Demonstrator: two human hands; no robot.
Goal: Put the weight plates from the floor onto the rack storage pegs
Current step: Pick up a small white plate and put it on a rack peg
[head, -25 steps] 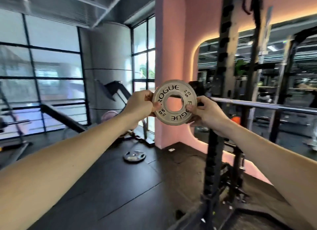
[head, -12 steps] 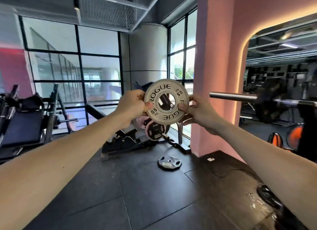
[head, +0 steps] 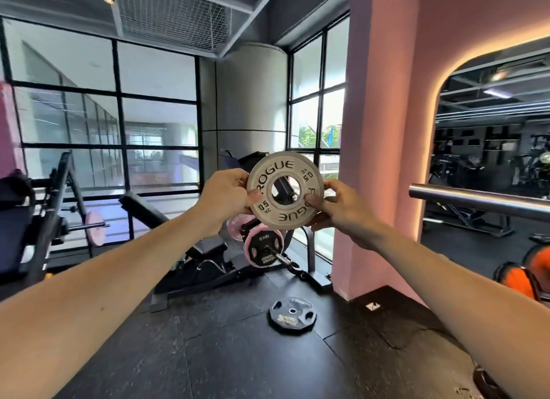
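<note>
A small white weight plate point(head: 285, 172) marked ROGUE and 0.5 KG is held upright at chest height, facing me. My left hand point(head: 227, 195) grips its left edge and my right hand point(head: 336, 204) pinches its right edge, thumb on the face. Through the plate's centre hole a dark peg end shows behind. A black weight plate point(head: 292, 314) lies flat on the dark rubber floor below. Behind it, a black 15 KG plate and pink plates point(head: 263, 245) sit on pegs of a low machine.
A steel barbell sleeve point(head: 476, 201) juts in from the right at hand height. A pink pillar point(head: 378, 148) stands right of the plate. A bench machine point(head: 190, 250) and another loaded machine point(head: 44, 220) stand at the left before large windows.
My view has swung left, away from the black rack uprights, which have left the picture; the corner machine with its pegged plates is now behind the held plate. Both hands keep their grip.
</note>
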